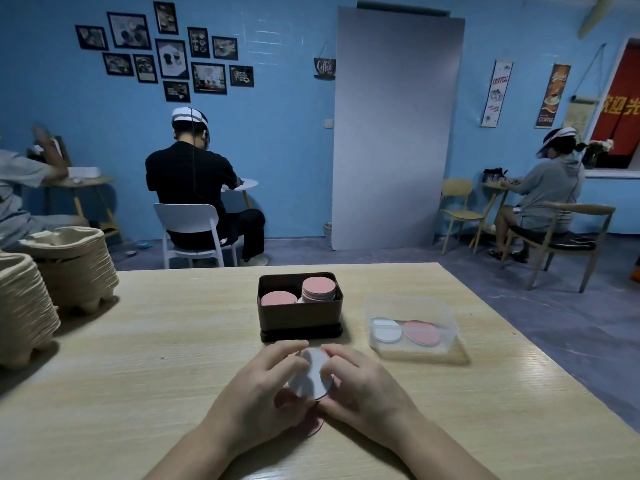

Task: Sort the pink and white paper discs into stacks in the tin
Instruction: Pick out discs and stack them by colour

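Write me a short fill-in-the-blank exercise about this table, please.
1. The disc held between the left hand and the right hand is ___.
2. The taller stack in the tin is ___ on top.
3. The clear box stands to the ___ of the tin.
Missing words: white; pink; right.

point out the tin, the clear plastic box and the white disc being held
tin (299, 315), head view, front wall
clear plastic box (415, 306), head view, bare far side
white disc (310, 374), head view, middle of its exposed face
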`<state>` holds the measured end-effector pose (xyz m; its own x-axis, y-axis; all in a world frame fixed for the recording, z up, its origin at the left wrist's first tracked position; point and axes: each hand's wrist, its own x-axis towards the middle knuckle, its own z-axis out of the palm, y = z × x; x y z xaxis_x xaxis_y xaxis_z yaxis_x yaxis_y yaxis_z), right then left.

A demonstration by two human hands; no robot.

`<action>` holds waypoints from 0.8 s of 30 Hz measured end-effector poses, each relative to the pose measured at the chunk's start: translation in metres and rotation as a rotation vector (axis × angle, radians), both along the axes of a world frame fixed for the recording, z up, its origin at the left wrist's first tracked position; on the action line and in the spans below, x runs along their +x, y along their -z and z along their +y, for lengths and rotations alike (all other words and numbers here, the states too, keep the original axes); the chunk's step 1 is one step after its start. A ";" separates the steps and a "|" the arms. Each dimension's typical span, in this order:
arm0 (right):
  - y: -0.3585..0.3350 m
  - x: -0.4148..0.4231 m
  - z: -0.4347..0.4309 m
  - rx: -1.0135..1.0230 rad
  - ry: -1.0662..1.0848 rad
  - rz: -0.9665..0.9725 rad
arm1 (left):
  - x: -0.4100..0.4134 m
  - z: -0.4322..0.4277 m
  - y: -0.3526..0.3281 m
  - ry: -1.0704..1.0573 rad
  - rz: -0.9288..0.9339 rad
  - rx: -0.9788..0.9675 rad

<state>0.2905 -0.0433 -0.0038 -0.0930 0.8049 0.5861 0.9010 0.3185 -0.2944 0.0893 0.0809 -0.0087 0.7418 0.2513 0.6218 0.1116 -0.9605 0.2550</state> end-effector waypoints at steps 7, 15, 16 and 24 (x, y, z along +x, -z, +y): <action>0.003 0.006 0.000 0.011 0.020 0.145 | -0.010 0.004 0.004 -0.025 -0.039 -0.158; 0.003 0.003 0.000 0.023 0.012 0.124 | -0.007 0.002 0.006 -0.014 0.005 -0.088; 0.003 0.003 0.001 0.023 0.016 0.121 | -0.007 0.002 0.006 -0.018 0.006 -0.077; 0.003 0.003 0.001 0.043 0.028 0.137 | -0.007 0.001 0.010 -0.159 0.094 -0.055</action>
<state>0.2931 -0.0425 -0.0067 0.0125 0.7797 0.6261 0.8620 0.3089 -0.4019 0.0828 0.0816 -0.0186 0.7443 0.4021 0.5333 0.2870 -0.9135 0.2882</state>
